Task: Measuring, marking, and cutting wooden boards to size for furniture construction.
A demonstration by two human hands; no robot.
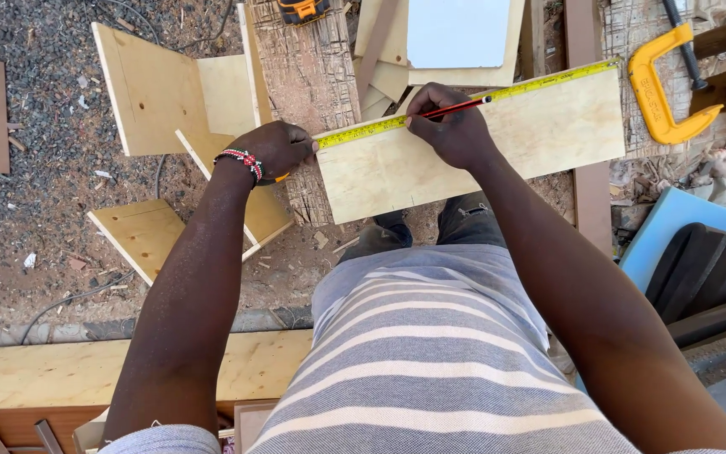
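**Head view: marking a board along a tape**

Head camera looks down on a pale plywood board (472,143) lying across a scored wooden block (306,76). A yellow tape (464,102) runs along the board's far edge. The left hand (275,150) is clenched on the tape case at the board's left corner, pinning it there. The right hand (451,126) grips a red pencil (457,107), tip touching the tape near the middle of the far edge.

To mark well, I judge the tape should stay taut and flush with the edge, the left hand unmoving, and the pencil tip set square against the scale.

Room is tight beyond the far edge, where offcuts (161,92) and a white panel (457,32) crowd in. A yellow clamp (665,84) lies just past the right end. The near edge, toward the knees, is free.
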